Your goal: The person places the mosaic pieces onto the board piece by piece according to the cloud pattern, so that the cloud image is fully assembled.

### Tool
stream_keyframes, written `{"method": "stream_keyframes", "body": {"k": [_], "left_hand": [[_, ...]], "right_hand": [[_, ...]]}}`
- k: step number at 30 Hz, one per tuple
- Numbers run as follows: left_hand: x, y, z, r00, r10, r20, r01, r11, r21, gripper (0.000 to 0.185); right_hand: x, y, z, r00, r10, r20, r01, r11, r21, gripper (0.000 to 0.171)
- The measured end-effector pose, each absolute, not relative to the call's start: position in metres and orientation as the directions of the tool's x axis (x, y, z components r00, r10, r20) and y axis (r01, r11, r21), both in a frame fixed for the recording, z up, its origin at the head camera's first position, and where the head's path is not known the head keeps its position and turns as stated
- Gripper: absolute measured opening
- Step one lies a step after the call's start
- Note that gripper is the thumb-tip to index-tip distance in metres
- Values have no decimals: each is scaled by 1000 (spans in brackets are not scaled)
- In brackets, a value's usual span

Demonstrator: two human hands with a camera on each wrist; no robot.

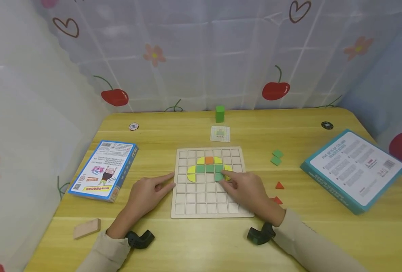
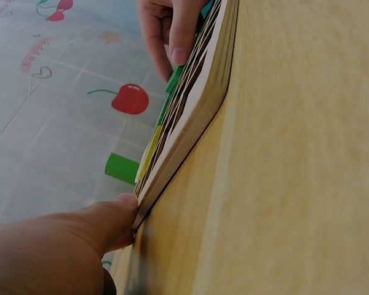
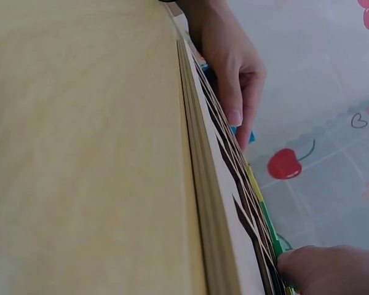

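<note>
A square wooden grid board (image 1: 187,207) lies on the table in front of me. On it sit an orange square tile (image 1: 209,160), a row of green square tiles (image 1: 209,169) and several curved yellow pieces (image 1: 191,176). My right hand (image 1: 246,187) pinches a green square tile (image 1: 218,176) between thumb and index finger, just below the right end of that row. In the left wrist view this tile (image 2: 173,80) stands slightly raised above the board's surface. My left hand (image 1: 148,194) touches the board's left edge with straight thumb and index fingertips.
Right of the board lie two green tiles (image 1: 276,157) and red triangles (image 1: 279,185). A pattern card (image 1: 220,133) and green block (image 1: 219,114) are behind it. Boxes flank it, one blue-edged (image 1: 102,170), one teal (image 1: 353,170). A wooden block (image 1: 87,228) lies front left.
</note>
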State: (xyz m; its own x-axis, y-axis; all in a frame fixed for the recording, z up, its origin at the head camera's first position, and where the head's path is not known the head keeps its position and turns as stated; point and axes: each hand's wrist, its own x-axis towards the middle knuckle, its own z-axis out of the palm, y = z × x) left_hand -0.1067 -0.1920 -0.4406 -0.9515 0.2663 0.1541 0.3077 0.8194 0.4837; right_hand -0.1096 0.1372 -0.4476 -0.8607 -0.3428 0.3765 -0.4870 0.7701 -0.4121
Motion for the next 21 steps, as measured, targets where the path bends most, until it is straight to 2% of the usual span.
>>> {"method": "stream_keyframes", "body": {"k": [15,21], "left_hand": [[-106,-193,-441,-949,270,162,315,818,481,39],[-106,-192,-441,-948,274,164,319,820,475,39]], "right_hand": [[-109,139,-451,-844,-357,400,-514,751,-415,28],[-107,157,-449,-808,-271,524,-539,700,-468,23]]}}
